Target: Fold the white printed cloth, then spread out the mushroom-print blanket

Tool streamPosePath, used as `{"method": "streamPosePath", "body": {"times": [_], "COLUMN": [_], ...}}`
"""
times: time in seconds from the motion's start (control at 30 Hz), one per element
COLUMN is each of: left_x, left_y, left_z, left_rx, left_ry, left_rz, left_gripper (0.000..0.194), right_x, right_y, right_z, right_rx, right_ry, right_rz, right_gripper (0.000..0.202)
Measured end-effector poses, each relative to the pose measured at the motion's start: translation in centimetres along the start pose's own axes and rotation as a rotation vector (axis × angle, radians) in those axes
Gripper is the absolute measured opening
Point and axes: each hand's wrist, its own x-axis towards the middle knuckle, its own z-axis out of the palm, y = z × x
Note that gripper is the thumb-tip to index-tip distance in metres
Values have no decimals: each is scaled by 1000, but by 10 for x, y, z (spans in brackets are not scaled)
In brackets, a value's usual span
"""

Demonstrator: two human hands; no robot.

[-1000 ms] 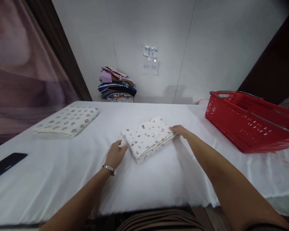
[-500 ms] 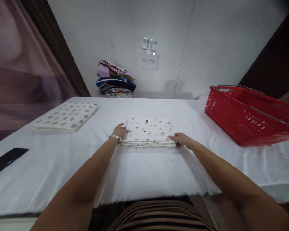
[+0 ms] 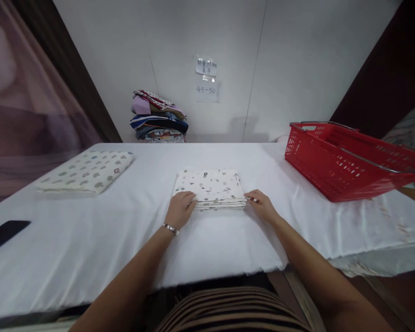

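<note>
A folded white cloth (image 3: 210, 184) with small grey and dark prints lies flat in the middle of the table, its stacked layers showing along the near edge. At its front left corner, my left hand (image 3: 180, 210), with a silver bracelet at the wrist, has its fingers closed over the edge. My right hand (image 3: 262, 205) pinches the front right corner between thumb and fingers. Further left lies another folded cloth (image 3: 90, 170), cream with grey mushroom-like prints, which neither hand touches.
A red plastic basket (image 3: 332, 173) with metal handles stands on the right of the white-covered table (image 3: 221, 244). A black phone (image 3: 7, 234) lies at the left edge. By the back wall rises a pile of folded fabrics (image 3: 159, 117), beside paper signs (image 3: 206, 87).
My left hand has moved from the cloth's left side round to its front left corner. My right hand stays at the right corner. The view has shifted slightly.
</note>
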Motion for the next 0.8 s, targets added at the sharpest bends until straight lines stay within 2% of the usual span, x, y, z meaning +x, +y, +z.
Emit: {"method": "streamPosePath", "body": {"times": [0.1,0.17,0.33,0.47,0.67,0.8], "left_x": [-3,-5,-6,10,42,52], "left_y": [-5,-9,-5,26,94,112], "left_z": [4,6,6,12,45,65], "left_rx": [44,69,72,25,7,24], "left_ry": [11,37,111,72,-109,-181], "left_rz": [22,53,139,233,322,270], "left_gripper": [30,29,26,22,19,18], "right_x": [6,9,8,3,4,4], "right_y": [-2,-1,2,1,-1,-1], "right_z": [-2,-5,0,12,21,19], "right_rx": [-21,1,231,372,516,584], "right_ry": [-40,-23,65,115,118,115], "right_rz": [-27,-4,293,363,375,374], "right_gripper": [30,28,34,38,40,39]}}
